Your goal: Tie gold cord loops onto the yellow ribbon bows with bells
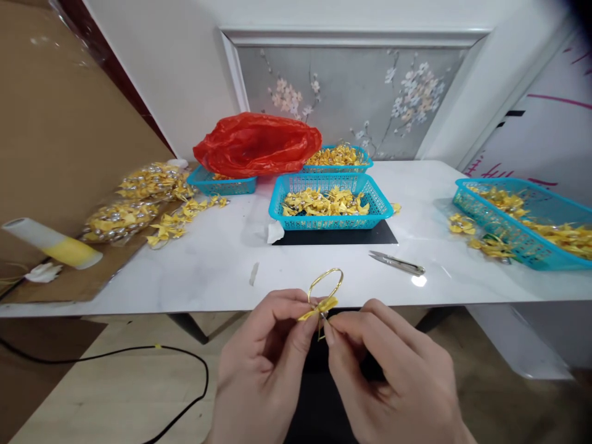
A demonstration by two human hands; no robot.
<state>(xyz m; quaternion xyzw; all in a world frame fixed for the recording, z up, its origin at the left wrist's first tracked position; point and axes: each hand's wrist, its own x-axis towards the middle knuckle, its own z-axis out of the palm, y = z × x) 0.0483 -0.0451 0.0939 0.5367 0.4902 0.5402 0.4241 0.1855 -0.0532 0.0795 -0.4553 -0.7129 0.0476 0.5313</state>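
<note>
Head view: both hands meet over a gold wire loop (pixel 341 279) bearing a yellow ribbon (pixel 329 303).
The left hand (pixel 263 370) pinches the ribbon; the right hand (pixel 393 364), fingertips drawn narrow, grips a small piece beside it, too tiny to identify. The loop stands upright before the tabletop (pixel 222 265); from it, a blue basket (pixel 330 226) of yellow pieces lies at twelve o'clock, snips (pixel 403 265) at two, a red bag (pixel 222 151) at eleven.
</note>
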